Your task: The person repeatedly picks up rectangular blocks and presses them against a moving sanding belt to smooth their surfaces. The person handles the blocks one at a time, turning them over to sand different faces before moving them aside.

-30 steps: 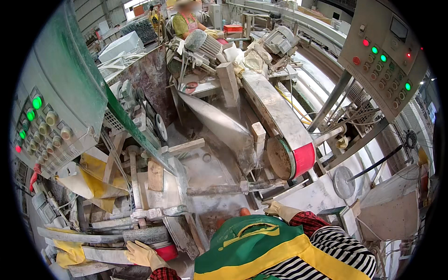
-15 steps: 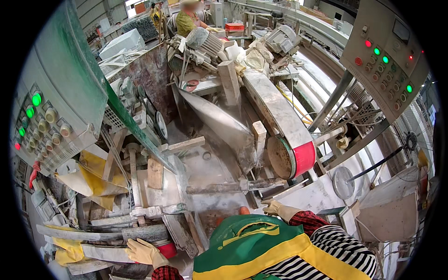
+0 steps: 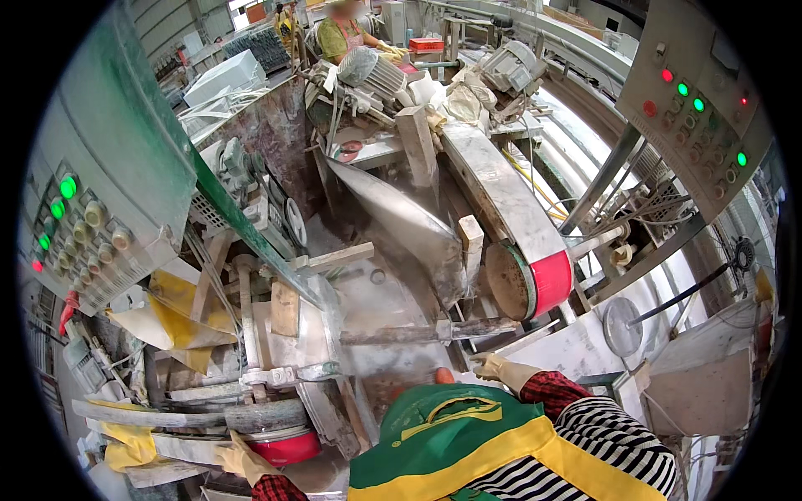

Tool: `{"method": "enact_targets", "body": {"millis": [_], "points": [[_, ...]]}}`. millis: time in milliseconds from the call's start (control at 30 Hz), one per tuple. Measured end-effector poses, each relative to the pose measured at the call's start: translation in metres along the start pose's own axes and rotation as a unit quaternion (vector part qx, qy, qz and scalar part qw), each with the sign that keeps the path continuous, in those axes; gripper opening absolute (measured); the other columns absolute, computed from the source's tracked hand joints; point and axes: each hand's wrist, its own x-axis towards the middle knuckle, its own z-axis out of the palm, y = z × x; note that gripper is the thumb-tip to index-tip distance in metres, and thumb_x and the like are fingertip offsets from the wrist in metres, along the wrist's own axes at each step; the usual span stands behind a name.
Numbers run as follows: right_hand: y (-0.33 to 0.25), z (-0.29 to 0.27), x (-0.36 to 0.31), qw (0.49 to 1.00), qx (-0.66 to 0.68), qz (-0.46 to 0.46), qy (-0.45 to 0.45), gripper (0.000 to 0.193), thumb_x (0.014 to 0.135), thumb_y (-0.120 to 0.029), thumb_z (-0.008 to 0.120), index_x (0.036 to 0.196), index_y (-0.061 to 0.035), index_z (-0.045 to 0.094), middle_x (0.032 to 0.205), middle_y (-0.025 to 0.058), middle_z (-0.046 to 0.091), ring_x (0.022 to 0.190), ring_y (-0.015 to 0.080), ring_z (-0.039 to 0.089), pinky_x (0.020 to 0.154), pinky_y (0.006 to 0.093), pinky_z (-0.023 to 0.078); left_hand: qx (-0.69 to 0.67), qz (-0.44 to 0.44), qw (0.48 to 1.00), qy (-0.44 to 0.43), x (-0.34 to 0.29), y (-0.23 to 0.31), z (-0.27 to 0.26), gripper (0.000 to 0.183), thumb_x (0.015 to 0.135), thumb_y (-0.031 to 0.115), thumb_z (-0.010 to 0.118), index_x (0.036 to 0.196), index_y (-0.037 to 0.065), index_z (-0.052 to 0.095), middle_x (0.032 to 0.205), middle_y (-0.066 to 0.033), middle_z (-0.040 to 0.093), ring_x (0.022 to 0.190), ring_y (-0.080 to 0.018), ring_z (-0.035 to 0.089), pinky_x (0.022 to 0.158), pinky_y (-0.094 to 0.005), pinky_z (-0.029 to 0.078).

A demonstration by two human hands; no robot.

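My left hand (image 3: 241,461), in a pale cream glove, is at the lower left with its fingers apart. It lies against a long white bar (image 3: 185,449), just beside the red band (image 3: 288,449) at the bar's end. My right hand (image 3: 505,371), gloved alike, reaches leftward with fingers stretched out, low on the right next to a whitish flat surface (image 3: 576,342). Whether its fingertips touch that surface, I cannot tell. Above it, a belt machine (image 3: 505,200) ends in a red belt (image 3: 551,284) around a round drum.
Control panels with lit buttons stand left (image 3: 92,192) and right (image 3: 693,117). A large pale curved sheet (image 3: 401,213) leans mid-view amid wooden blocks and dusty motors (image 3: 368,71). A round grey disc (image 3: 622,326) is at right. Another person (image 3: 338,37) works at the back.
My left hand has drawn slightly down and left along the white bar, uncovering more of the red band. The view has shifted a little. The person at the back has extended a gloved hand.
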Motion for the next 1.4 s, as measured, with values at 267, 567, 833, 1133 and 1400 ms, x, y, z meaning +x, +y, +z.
{"method": "enact_targets", "body": {"millis": [267, 567, 833, 1133, 1400], "points": [[0.027, 0.03, 0.025, 0.998, 0.023, -0.06, 0.024, 0.059, 0.085, -0.02, 0.062, 0.141, -0.0116, 0.048, 0.089, 0.0138, 0.073, 0.072, 0.0211, 0.069, 0.062, 0.0347, 0.057, 0.025, 0.043, 0.999, -0.001, -0.038, -0.005, 0.011, 0.064, 0.085, 0.035, 0.07, 0.137, 0.007, 0.046, 0.132, -0.02, 0.046, 0.113, -0.0462, 0.053, 0.093, -0.052, 0.047], [-0.055, 0.028, 0.022, 0.988, 0.005, -0.152, -0.021, 0.057, 0.089, -0.022, 0.064, 0.142, -0.0083, 0.048, 0.086, 0.0109, 0.07, 0.069, 0.018, 0.064, 0.06, 0.0305, 0.054, -0.296, 0.142, 0.911, -0.25, -0.127, 0.031, 0.004, 0.071, 0.08, 0.008, 0.073, 0.143, -0.001, 0.04, 0.146, -0.0176, 0.043, 0.135, -0.0278, 0.04, 0.114, -0.0361, 0.029], [-0.266, 0.038, -0.095, 0.862, 0.423, -0.269, -0.077, 0.06, 0.091, -0.011, 0.061, 0.147, -0.0121, 0.039, 0.116, 0.0107, 0.062, 0.095, 0.0154, 0.061, 0.081, 0.0286, 0.052, -0.32, 0.542, 0.69, -0.358, -0.25, 0.215, -0.018, 0.065, 0.077, 0.008, 0.074, 0.135, 0.0, 0.048, 0.138, -0.0214, 0.05, 0.134, -0.0361, 0.043, 0.114, -0.0387, 0.031], [-0.186, -0.056, -0.079, 0.706, 0.564, -0.336, 0.266, 0.061, 0.088, -0.002, 0.059, 0.145, -0.0074, 0.041, 0.114, 0.0055, 0.063, 0.095, 0.0128, 0.061, 0.081, 0.0287, 0.051, -0.285, 0.718, 0.409, -0.486, -0.267, 0.233, -0.04, 0.051, 0.083, 0.006, 0.07, 0.131, 0.0, 0.053, 0.136, -0.026, 0.052, 0.127, -0.0424, 0.05, 0.107, -0.0435, 0.039], [-0.017, -0.197, -0.022, 0.65, 0.404, -0.092, 0.637, 0.065, 0.078, 0.008, 0.057, 0.139, -0.0059, 0.041, 0.108, 0.0082, 0.062, 0.084, 0.0185, 0.062, 0.065, 0.0297, 0.051, -0.091, 0.36, 0.891, -0.26, -0.05, 0.11, 0.011, 0.058, 0.086, 0.02, 0.069, 0.134, -0.005, 0.05, 0.136, -0.0251, 0.052, 0.127, -0.0365, 0.048, 0.11, -0.0406, 0.035]]}}
